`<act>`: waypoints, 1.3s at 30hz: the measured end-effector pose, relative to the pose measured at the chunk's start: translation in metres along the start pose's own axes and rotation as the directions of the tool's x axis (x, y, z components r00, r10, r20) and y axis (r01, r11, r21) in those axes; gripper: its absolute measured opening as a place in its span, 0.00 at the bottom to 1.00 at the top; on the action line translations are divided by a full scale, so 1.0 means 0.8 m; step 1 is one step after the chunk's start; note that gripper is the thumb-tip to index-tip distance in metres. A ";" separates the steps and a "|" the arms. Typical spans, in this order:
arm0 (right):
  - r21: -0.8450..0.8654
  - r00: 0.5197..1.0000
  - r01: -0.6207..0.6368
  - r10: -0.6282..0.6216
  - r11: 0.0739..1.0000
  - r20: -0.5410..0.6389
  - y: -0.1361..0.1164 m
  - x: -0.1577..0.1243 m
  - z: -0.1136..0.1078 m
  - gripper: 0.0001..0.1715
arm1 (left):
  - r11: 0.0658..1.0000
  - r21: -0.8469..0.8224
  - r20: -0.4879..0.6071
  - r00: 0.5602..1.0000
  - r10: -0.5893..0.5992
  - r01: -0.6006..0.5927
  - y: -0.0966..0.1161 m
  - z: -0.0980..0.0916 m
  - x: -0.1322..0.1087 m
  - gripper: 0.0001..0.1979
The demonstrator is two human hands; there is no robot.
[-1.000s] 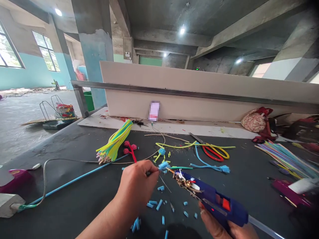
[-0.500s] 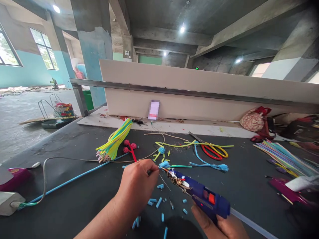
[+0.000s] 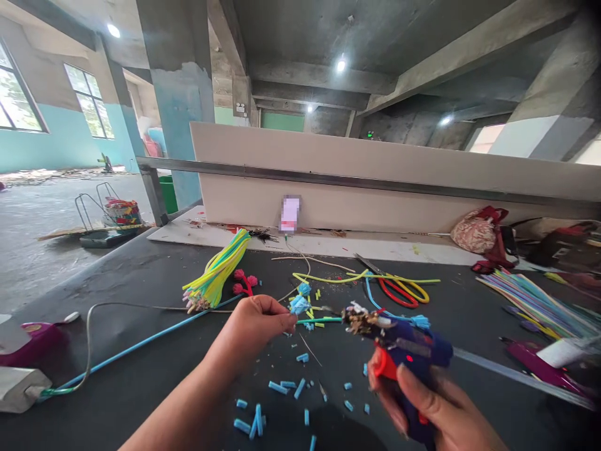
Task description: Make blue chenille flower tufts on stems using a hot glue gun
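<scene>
Two hands share the work: taking the blue chenille tuft as the dial's centre, the left hand comes in from eight o'clock, thumb and fingertips pinched on its near edge, a grip that probably leaves most of it exposed. The right hand, at four o'clock, wraps the handle of the blue glue gun, a finger by the red trigger, seemingly to steady and work it one-handed. Its nozzle points towards nine o'clock, facing the tuft but apart from it; the glue stick trails out behind, away from both hands. Blue chenille snippets lie around six o'clock on the worktop. The scissors near three and the yellow-green stem bundle at ten sit aside, presumably leaving the middle free for handling.
</scene>
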State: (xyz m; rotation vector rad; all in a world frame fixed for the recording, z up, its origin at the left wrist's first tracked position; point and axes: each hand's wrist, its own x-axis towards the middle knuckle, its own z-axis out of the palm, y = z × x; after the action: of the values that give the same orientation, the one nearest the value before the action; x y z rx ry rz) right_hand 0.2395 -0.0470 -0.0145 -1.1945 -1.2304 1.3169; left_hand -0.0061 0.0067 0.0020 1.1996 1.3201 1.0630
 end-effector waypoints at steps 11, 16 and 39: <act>0.269 0.977 -0.215 0.203 0.939 0.072 -0.026 0.045 -0.037 0.12 | 0.956 -0.293 0.099 0.995 -0.007 0.036 0.004 -0.032 0.006 0.15; -0.067 0.937 -0.348 0.343 0.935 -0.065 -0.034 0.069 -0.084 0.12 | 0.915 -0.400 0.058 0.995 0.081 -0.051 0.015 -0.061 0.000 0.11; -0.829 0.871 0.490 -0.185 0.267 0.455 -0.021 0.045 0.023 0.16 | 0.954 -0.295 0.291 0.956 0.042 0.048 0.011 -0.047 -0.002 0.13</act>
State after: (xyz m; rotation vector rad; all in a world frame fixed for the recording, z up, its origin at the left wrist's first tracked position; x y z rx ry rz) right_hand 0.2184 -0.0118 0.0009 -1.3511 -2.5018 0.2952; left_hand -0.0423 0.0066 0.0141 1.0759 0.8933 0.9958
